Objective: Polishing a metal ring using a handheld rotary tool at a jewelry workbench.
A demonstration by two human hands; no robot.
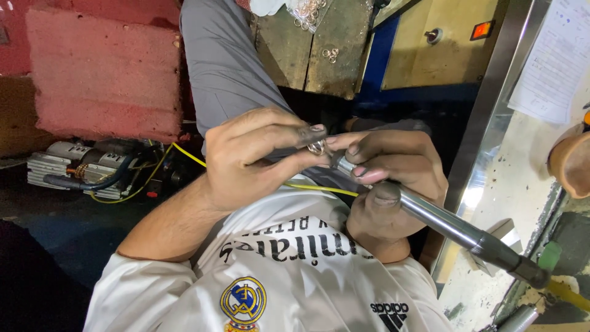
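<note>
Nearest the camera is the white jersey (289,276) of the person at work, and just above it both hands meet over the lap. The right hand (387,178) is wrapped shut around a long steel mandrel (442,221), thumb pressed along its shaft; the dark butt end runs off toward the lower right, the narrow tip points in toward the other hand. The left hand (252,157) is pinched closed — thumb and forefinger grip a small metal ring (316,147) right at the mandrel's tip, touching it.

By the look of it, the step in hand is seating the ring onto the taper. The next move seems to call for a steady push along the shaft with the ring kept square, so that it does not cock or slip from the fingertips.

Behind the hands a yellow cable (184,155) crosses the grey trouser leg (224,67). Farther off, loose rings (330,54) lie on a worn wooden table (326,61), with a bagful (306,12) at its far edge — and a small motor unit (80,169) sits on the floor at left.
</note>
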